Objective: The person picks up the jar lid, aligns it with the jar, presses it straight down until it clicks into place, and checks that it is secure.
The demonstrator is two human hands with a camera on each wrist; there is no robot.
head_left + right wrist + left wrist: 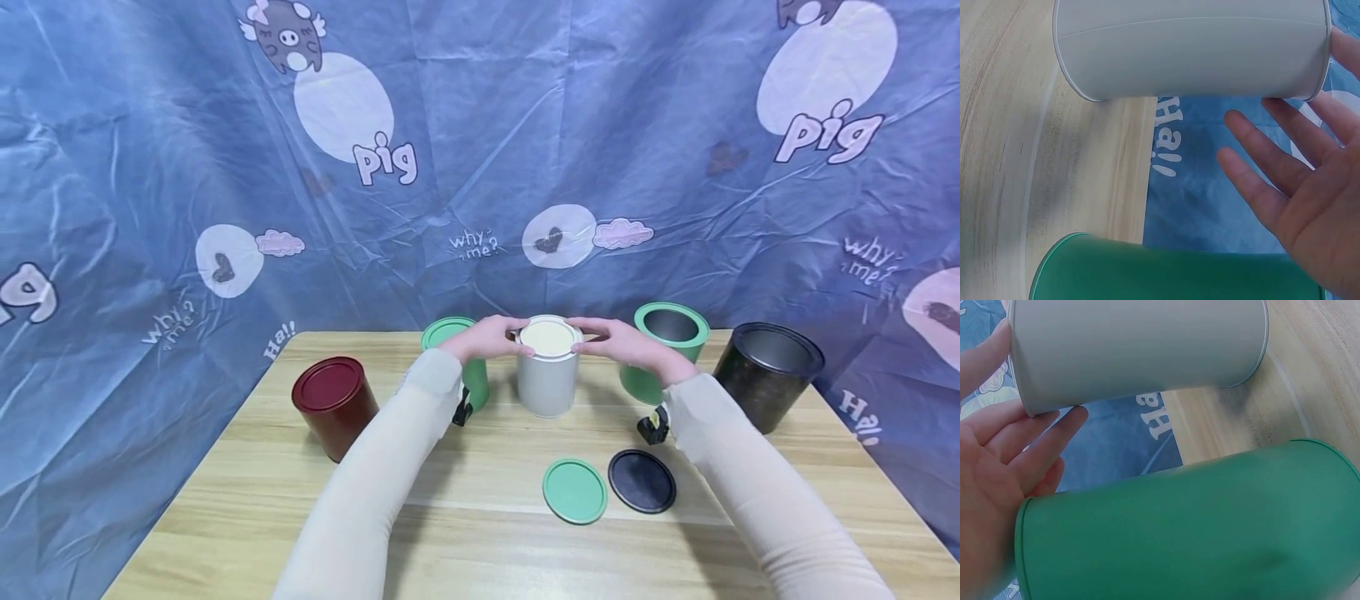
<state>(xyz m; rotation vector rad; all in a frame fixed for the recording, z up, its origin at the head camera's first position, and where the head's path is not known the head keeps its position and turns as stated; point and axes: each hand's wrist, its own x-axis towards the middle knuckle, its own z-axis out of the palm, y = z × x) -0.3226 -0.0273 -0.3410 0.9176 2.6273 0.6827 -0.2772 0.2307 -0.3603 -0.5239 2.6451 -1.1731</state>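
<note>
A white can stands upright at the back middle of the table, its pale lid lying in the top rim. My left hand grips the rim from the left, thumb at the near side and index finger at the far side. From the opposite side my right hand holds the rim likewise. In the left wrist view, fingertips meet the wall of the white can just below its rim. The right wrist view shows two fingers extended clear of the white can.
Beside my left wrist stands a lidded green can; behind my right forearm is an uncovered green can. A dark red can is left, an uncovered black can right. A green lid and a black lid lie in front.
</note>
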